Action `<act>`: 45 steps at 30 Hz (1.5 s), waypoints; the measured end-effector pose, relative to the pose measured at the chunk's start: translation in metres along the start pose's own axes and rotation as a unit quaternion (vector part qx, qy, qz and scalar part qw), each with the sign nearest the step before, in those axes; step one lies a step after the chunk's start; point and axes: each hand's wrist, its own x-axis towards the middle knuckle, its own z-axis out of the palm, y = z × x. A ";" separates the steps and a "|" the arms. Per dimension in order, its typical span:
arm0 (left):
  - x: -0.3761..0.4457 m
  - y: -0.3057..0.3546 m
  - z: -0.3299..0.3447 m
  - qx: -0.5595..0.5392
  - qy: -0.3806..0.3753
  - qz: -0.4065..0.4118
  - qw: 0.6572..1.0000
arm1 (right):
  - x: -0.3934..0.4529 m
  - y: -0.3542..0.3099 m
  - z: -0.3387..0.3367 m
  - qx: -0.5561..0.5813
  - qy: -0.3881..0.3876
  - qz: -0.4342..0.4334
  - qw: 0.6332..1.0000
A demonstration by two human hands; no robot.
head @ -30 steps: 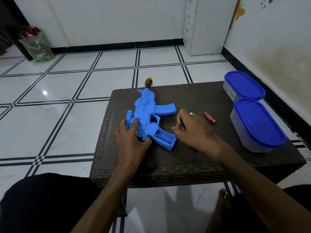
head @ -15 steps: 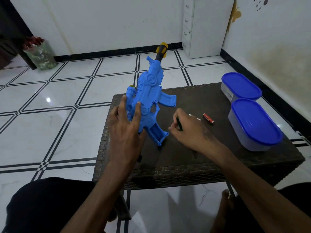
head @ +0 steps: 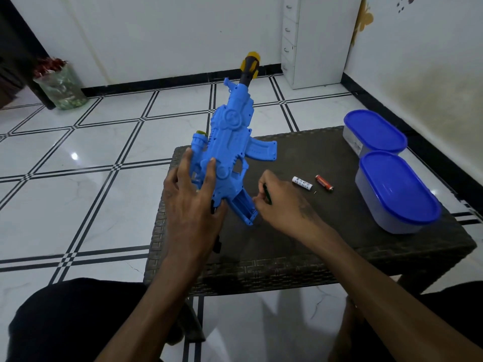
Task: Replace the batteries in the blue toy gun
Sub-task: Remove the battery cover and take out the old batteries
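On the dark woven-rattan low table (head: pixel 300 259), near its left edge: blue moulded-plastic toy gun (head: pixel 230 142) propped steeply, butt end down on the tabletop, yellow-and-black muzzle tip (head: pixel 250 64) pointing up and away

Left hand (head: pixel 193 194): fingers spread and only lightly bent against the side of the gun body, thumb side hidden behind the toy; steadying rather than clamping, as far as visible

Right hand (head: pixel 282 202): curled around a slim dark green-handled tool (head: pixel 267 194), apparently a small screwdriver, held close to the open blue battery compartment (head: pixel 244 206) at the lower end of the gun; actual contact between tool tip and compartment not discernible

Progress, judged from the layout:
- Compartment cover already off; cover itself not identifiable in view
- Compartment interior seemingly without cells, though partly hidden
- White cylindrical battery (head: pixel 302 183) and red cylindrical battery (head: pixel 324 183) lying loose on the table, just beside each other, right of the right hand
- Tiny screw-like piece (head: pixel 315 192) between the two cells
- Old or new status of these cells: cannot tell

Remaining, by estimate: seating of fresh cells, refitting of cover, refastening of screw

Two translucent oval plastic containers with blue lids (head: pixel 392 178) at the right edge of the table, closed, contents unseen
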 end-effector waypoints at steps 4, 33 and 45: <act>0.000 -0.001 0.005 -0.022 -0.021 -0.030 0.999 | -0.001 -0.013 -0.018 0.040 0.009 0.010 0.999; -0.015 -0.018 0.028 -0.084 -0.037 -0.119 0.989 | -0.036 0.015 0.027 0.637 0.209 0.224 0.708; -0.013 -0.015 0.025 -0.084 -0.050 -0.116 0.988 | -0.038 0.019 0.026 0.648 0.202 0.264 0.685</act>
